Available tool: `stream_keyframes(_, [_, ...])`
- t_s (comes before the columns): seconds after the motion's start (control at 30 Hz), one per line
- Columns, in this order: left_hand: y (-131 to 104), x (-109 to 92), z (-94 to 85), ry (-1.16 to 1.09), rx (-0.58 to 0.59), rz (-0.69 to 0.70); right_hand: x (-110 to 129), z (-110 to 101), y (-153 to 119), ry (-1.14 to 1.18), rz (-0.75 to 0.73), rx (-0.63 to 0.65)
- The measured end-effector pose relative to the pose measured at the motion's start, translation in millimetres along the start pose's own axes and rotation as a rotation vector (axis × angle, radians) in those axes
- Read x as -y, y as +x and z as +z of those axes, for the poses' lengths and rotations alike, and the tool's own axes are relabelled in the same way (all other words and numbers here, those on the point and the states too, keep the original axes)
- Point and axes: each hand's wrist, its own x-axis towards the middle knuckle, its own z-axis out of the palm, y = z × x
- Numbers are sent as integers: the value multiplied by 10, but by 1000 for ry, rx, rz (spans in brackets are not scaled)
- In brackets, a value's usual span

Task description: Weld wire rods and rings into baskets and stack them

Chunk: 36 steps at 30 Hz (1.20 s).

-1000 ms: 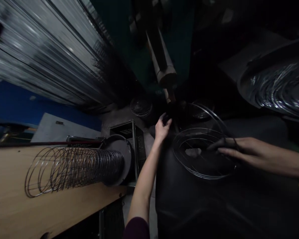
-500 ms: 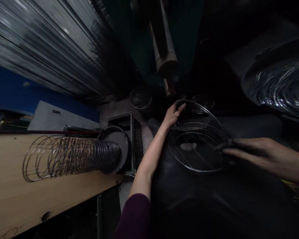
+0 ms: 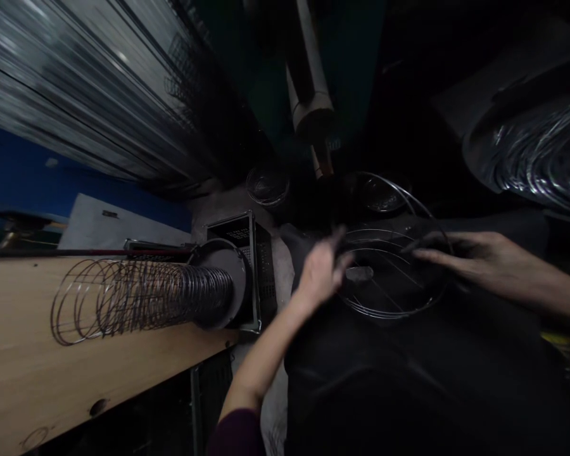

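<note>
My right hand (image 3: pixel 475 250) pinches a thin metal wire ring (image 3: pixel 411 193), which rises tilted over the dark lap. Below it, several more wire rings (image 3: pixel 384 313) with thin cross wires lie on the black apron (image 3: pixel 408 380). My left hand (image 3: pixel 319 272) is at the left side of these rings, blurred by motion, its thumb and forefinger apart and no wire seen between them. Whether it touches a ring I cannot tell. A small pale patch (image 3: pixel 360 273) shows through the rings.
On the wooden board (image 3: pixel 171 361) at left, a long row of wire rings (image 3: pixel 142 297) lies against a dark round disc (image 3: pixel 225 278). Behind it stands a plastic crate (image 3: pixel 254 266). A shiny wire coil (image 3: pixel 541 158) is at right, a dark cylindrical machine part (image 3: pixel 311 95) ahead.
My left hand has come off the raised ring and moved down and nearer. The raised ring now leans from my right hand alone, which has shifted slightly up.
</note>
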Motion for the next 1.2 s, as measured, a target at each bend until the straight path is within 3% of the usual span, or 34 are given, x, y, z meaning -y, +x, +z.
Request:
stream_keyframes(0.07, [-596, -186, 238, 108, 128, 205, 43, -11, 39, 48, 11, -6])
stream_keyframes(0.13, [-960, -227, 597, 407, 105, 227, 59, 28, 64, 93, 16, 7])
stream_keyframes(0.23, [-1022, -19, 1075, 618, -184, 296, 13, 147, 54, 135, 113, 88])
stream_keyframes(0.3, [-886, 158, 1161, 636, -306, 375, -36, 209, 38, 148, 165, 112])
stream_keyframes(0.37, [-736, 247, 1034, 609, -334, 437, -52, 229, 35, 144, 136, 74])
stream_keyframes(0.43, [-606, 231, 788, 564, -290, 452, -5, 215, 44, 122, 59, 43])
stream_keyframes(0.53, [-417, 128, 435, 474, -156, 390, 177, 189, 68, 125, -33, 86])
stream_keyframes(0.6, [-283, 82, 293, 380, -104, 319, 327, 202, 101, 165, -80, 87])
stream_keyframes(0.77, [6, 90, 106, 168, -186, 231, 558, 315, 306, 229, -178, -62])
stream_keyframes(0.97, [250, 179, -83, 48, -305, 243, 617, 370, 657, 286, -151, -55])
stream_keyframes(1.1, [449, 308, -101, -124, -447, 270, 758, 357, 821, 289, -190, -52])
stream_keyframes(1.2, [590, 390, -112, -154, -453, 265, 876, 346, 914, 268, -175, -46])
